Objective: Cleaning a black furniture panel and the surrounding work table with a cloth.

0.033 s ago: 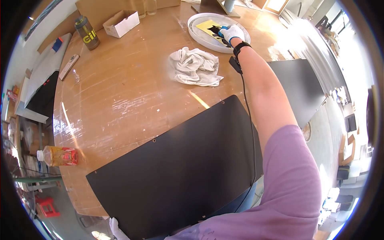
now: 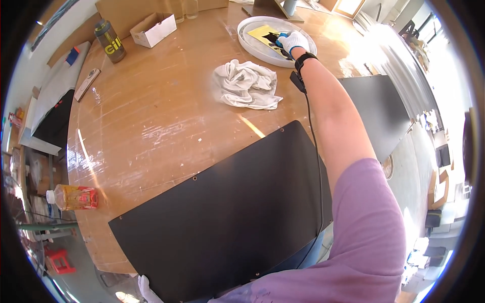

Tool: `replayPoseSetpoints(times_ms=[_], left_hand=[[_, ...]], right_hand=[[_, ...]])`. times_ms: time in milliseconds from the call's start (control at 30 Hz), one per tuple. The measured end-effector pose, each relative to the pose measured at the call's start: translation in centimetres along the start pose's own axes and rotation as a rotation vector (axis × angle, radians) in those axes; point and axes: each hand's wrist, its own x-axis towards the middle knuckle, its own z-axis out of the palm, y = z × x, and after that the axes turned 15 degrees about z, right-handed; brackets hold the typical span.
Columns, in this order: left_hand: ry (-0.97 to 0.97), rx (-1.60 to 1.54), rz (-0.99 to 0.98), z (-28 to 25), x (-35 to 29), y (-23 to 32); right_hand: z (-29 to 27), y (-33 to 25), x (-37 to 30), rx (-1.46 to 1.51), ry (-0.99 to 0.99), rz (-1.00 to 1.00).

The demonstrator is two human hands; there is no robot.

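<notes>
My right hand (image 2: 293, 43), in a white glove with blue fingertips, reaches into a round white tray (image 2: 246, 49) at the far side of the table. Its fingers are bent together over a yellow sheet with black patches (image 2: 262, 33); whatever they pinch is hidden. A large black panel (image 2: 222, 217) with small holes along its edges lies tilted in front of me, overhanging the table's near edge. At the panel's lower left corner my left hand (image 2: 146, 290), in a white glove, is closed on its edge, mostly out of sight.
A crumpled white cloth (image 2: 247, 85) lies before the tray. Another dark panel (image 2: 376, 108) rests to the right. A drink bottle (image 2: 76, 197), a remote-like object (image 2: 87, 84), a dark flask (image 2: 109, 43) and a white box (image 2: 154, 31) line the left and back. A cable (image 2: 319, 171) hangs from my right wrist across the panel.
</notes>
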Motion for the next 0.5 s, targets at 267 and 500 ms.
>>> replayPoseSetpoints(times_ms=[267,500], left_hand=[[0.023,0.089,0.068,1.5,-0.4,0.8],[0.053,0.145,0.070,1.1,-0.5,0.3]], right_hand=[[-0.1,-0.4,0.6,-0.025,-0.077,0.052],[-2.2,0.4,-1.0,0.020,-0.054,0.057]])
